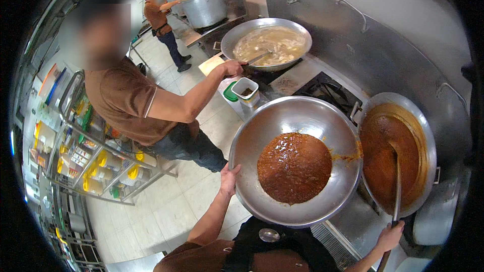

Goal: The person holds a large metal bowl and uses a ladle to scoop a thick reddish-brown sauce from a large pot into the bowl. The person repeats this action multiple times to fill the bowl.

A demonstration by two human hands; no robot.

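Observation:
My left hand point(229, 180) grips the left rim of a wide steel bowl point(295, 115), which is held in front of my body. A glossy red-brown sauce point(294, 168) pools in the bowl, and a smear of it runs to the right rim. That rim overlaps the near-left edge of a large wok point(428, 158) of orange-brown sauce point(385, 185). My right hand point(391, 236) is closed around the handle of a long metal ladle point(397, 185), whose head dips into the wok's sauce.
A co-worker point(128, 102) at left stirs a pan of pale broth point(280, 41) with a ladle. Between us stand a white container point(245, 90) and a green lid point(230, 91). Beyond are a burner point(329, 90), large pots point(204, 9) and another person point(162, 22). A rack point(113, 177) holds tubs.

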